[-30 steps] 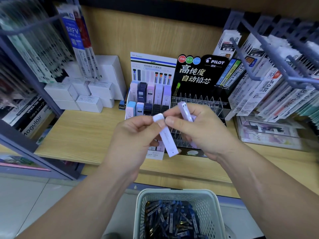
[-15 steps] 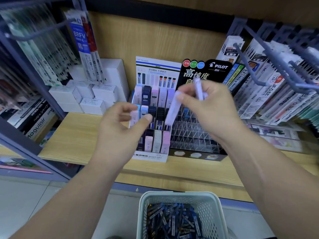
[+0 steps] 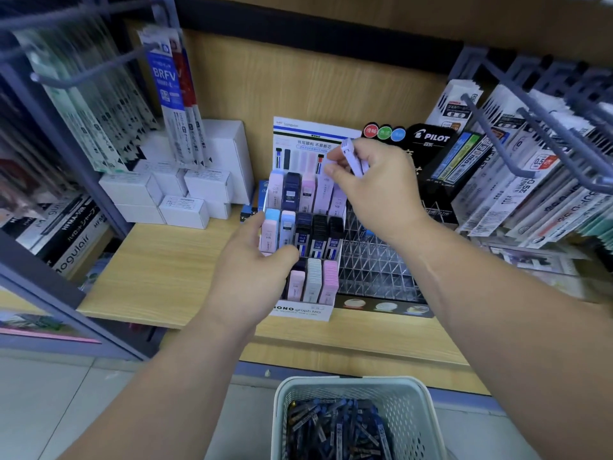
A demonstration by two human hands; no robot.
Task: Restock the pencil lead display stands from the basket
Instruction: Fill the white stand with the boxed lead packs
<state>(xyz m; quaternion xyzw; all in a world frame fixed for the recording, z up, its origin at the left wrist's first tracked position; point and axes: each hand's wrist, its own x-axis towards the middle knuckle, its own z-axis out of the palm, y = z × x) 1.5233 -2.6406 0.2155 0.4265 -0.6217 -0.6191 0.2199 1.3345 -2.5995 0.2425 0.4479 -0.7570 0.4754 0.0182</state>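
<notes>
Two display stands sit side by side on the wooden shelf [image 3: 159,260], their feet close to its front edge. One is a white tiered Mono stand [image 3: 303,309] with rows of pastel and dark lead cases. To its right is the black Pilot stand [image 3: 431,141], fronted by a clear slotted rack [image 3: 374,270].

The right hand [image 3: 378,190] hangs over the top row of the Mono stand, just in front of its backing card [image 3: 298,137]. It pinches a lilac lead case [image 3: 354,159] between the thumb and curled fingers. The case is tilted, pointing up and away, clear of the slots below.

The left hand [image 3: 252,263] is at the left side of the Mono stand, level with the middle row. Its fingers are loosely bent, the thumb lies across the front of that row, and nothing shows in its grasp. I cannot tell whether the fingertips touch the stand's wall.

Below the shelf's front edge, at the bottom of the view, stands a pale perforated basket [image 3: 411,406] heaped with dark blue lead cases [image 3: 335,429]. White boxes [image 3: 185,194] are stacked at the shelf's back left corner. Hanging refill packs [image 3: 172,94] on hooks flank the shelf on the left, and carded packs [image 3: 530,187] crowd its right edge.
</notes>
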